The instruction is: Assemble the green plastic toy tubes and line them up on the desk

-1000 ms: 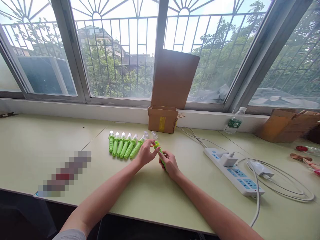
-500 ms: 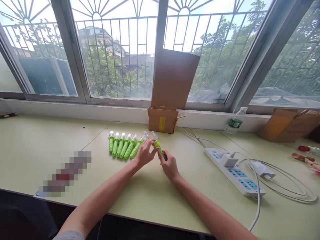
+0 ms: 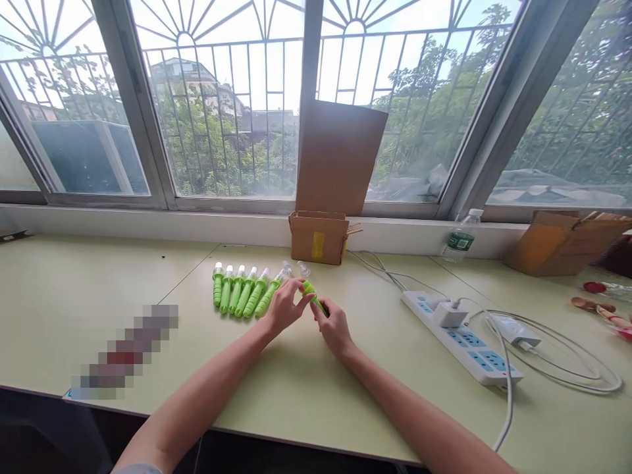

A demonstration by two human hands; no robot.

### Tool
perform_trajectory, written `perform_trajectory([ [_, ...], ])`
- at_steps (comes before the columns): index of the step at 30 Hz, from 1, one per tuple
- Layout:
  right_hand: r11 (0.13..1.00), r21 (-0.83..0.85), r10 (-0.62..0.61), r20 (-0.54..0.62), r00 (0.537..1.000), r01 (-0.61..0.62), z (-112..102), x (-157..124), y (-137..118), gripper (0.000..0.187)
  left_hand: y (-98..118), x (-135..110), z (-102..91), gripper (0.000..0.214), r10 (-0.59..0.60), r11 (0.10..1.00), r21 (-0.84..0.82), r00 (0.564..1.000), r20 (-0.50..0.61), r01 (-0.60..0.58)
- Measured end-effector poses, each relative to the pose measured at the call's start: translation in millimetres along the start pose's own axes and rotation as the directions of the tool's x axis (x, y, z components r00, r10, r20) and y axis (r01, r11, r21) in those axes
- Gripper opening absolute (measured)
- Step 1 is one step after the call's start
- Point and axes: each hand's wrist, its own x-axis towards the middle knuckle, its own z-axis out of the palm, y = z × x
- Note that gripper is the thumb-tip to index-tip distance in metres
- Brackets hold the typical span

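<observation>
Both hands meet over the pale green table around one green stick [image 3: 309,289] with a yellow band near its upper end. The thumb and fingers of my left hand [image 3: 284,308] pinch it by that banded end. Lower down, my right hand [image 3: 336,327] is closed round the stick's slim body, covering part of it. Just left of my left hand lies a row of several similar green ribbed sticks [image 3: 239,290] with clear or whitish tops, side by side. Beyond my fingertips are small clear plastic caps [image 3: 303,268], partly hidden.
An opened cardboard box [image 3: 318,238] stands against the sill behind my hands. On the right lie a white power strip [image 3: 461,339], a plugged-in adapter [image 3: 450,315] and looped cables. Farther back are a plastic bottle [image 3: 460,238] and another carton [image 3: 546,247]. A blurred patch covers something at left.
The view has shifted slightly. Both hands keep nearly the same grip on the green stick, and the row beside them is unchanged.
</observation>
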Motion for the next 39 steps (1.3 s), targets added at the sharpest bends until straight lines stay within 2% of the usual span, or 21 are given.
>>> perform_trajectory([
  [3, 0.99, 0.117, 0.07, 0.03, 0.997, -0.073, -0.4, 0.3, 0.6, 0.043, 1.1, 1.2, 1.6, 0.018, -0.008, 1.0, -0.006, 1.0, -0.017, 0.008],
  [8, 0.923, 0.33, 0.149, 0.176, 0.973, -0.201, -2.1, 0.7, -2.0, 0.04, 4.3, 3.6, 3.2, 0.02, -0.025, 1.0, -0.016, 0.999, -0.035, 0.025],
  [13, 0.867, 0.419, 0.177, 0.245, 0.953, -0.268, -6.1, 2.4, -2.9, 0.039, 8.5, 5.3, 1.6, 0.019, -0.016, 1.0, -0.026, 1.0, -0.024, 0.015],
  [18, 0.858, 0.435, 0.163, 0.275, 0.947, -0.274, -7.4, 3.8, -1.0, 0.039, 8.9, 4.1, 0.9, 0.019, -0.008, 0.999, -0.039, 1.0, -0.014, 0.007],
  [25, 0.898, 0.37, 0.14, 0.273, 0.952, -0.238, -6.2, 4.3, 3.2, 0.038, 5.4, 1.2, 2.7, 0.02, -0.028, 0.999, -0.027, 0.999, -0.029, 0.027],
  [33, 0.922, 0.305, 0.174, 0.228, 0.958, -0.24, -1.3, 6.4, 8.3, 0.041, 5.4, 0.9, 3.8, 0.02, -0.045, 0.999, -0.025, 0.999, -0.026, 0.045],
  [39, 0.914, 0.348, 0.143, 0.198, 0.97, -0.206, -2.2, 6.0, 8.6, 0.044, 4.4, -0.3, 5.1, 0.019, -0.056, 0.998, -0.024, 0.998, -0.013, 0.056],
])
